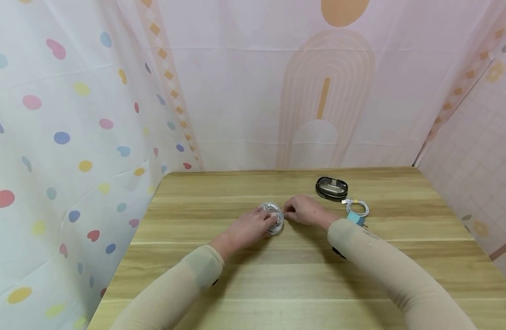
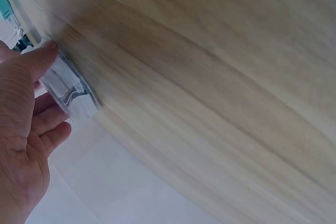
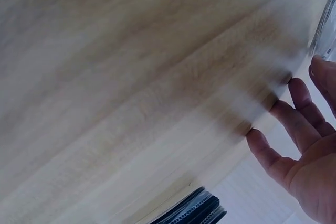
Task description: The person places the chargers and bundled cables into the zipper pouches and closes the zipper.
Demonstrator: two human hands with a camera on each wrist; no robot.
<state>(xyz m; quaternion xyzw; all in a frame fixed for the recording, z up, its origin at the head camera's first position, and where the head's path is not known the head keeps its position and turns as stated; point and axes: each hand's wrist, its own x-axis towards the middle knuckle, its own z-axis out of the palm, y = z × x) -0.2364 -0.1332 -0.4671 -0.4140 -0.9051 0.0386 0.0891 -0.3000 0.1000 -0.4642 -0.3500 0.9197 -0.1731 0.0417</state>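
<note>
A coil of grey-white cable (image 1: 280,223), looking shiny like clear plastic, lies on the wooden table. My left hand (image 1: 249,227) grips its left side; in the left wrist view the thumb is on one face of the coil (image 2: 71,87) and the fingers are on the other. Just right of the coil is my right hand (image 1: 307,211), holding nothing. Its loosely bent fingertips rest on the tabletop in the right wrist view, with the thumb (image 3: 323,74) close to the coil's edge; whether they touch cannot be told.
Behind my right hand lies a black coiled cable (image 1: 332,189). A small white cable loop (image 1: 366,210) with a USB plug (image 1: 345,201) is nearer, beside a light-blue block (image 1: 355,218) partly hidden by my right sleeve. Patterned curtains (image 1: 236,91) hang behind the table's far edge.
</note>
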